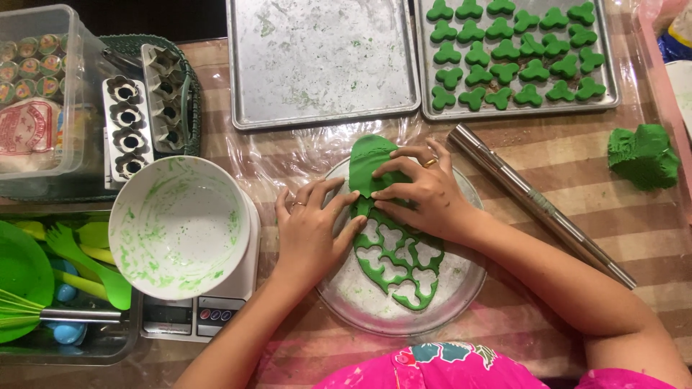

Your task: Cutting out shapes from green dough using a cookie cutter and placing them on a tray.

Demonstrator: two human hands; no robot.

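A sheet of rolled green dough (393,252) with several clover-shaped holes lies on a round glass plate (447,302). My right hand (422,191) pinches and folds the dough's upper flap (367,160) over. My left hand (311,230) rests flat on the plate's left rim, its fingertips touching the dough edge. Both hands wear rings.
An empty metal tray (324,61) and a tray of green clover cut-outs (515,54) sit at the back. A steel rolling pin (540,205) lies to the right, near a lump of green dough (643,155). A dough-smeared white bowl (180,227) stands on a scale; metal cutters (128,126) lie at left.
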